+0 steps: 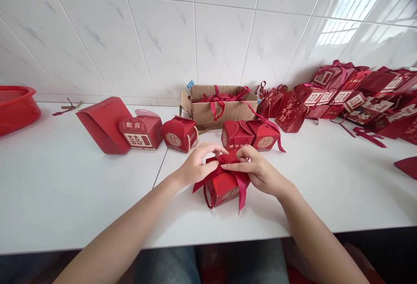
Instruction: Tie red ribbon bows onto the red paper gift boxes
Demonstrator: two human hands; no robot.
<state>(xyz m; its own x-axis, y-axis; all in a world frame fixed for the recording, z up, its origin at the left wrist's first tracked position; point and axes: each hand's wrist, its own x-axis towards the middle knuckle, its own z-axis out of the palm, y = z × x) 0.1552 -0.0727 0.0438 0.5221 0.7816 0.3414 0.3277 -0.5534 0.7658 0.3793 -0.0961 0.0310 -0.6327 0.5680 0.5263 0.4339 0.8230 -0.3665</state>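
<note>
A small red gift box [224, 187] with a round gold emblem rests near the middle of the white table. Dark red ribbon [241, 193] lies across its top in a bow, with tails hanging down the front and left. My left hand [199, 163] is at the bow's left side, thumb and curled forefinger on the ribbon. From the right, my right hand [259, 169] holds the ribbon too, one finger stretched across the bow's middle and the others bent. A red cord handle [208, 199] hangs at the box's left end. My fingers partly hide the bow.
Behind stands an open cardboard carton [224, 112] of red ribbons. Red boxes [141, 132] stand at left; two more [237, 134] sit just beyond my hands. Many wrapped boxes [339, 88] are piled at right. A red plastic basin [19, 108] is far left.
</note>
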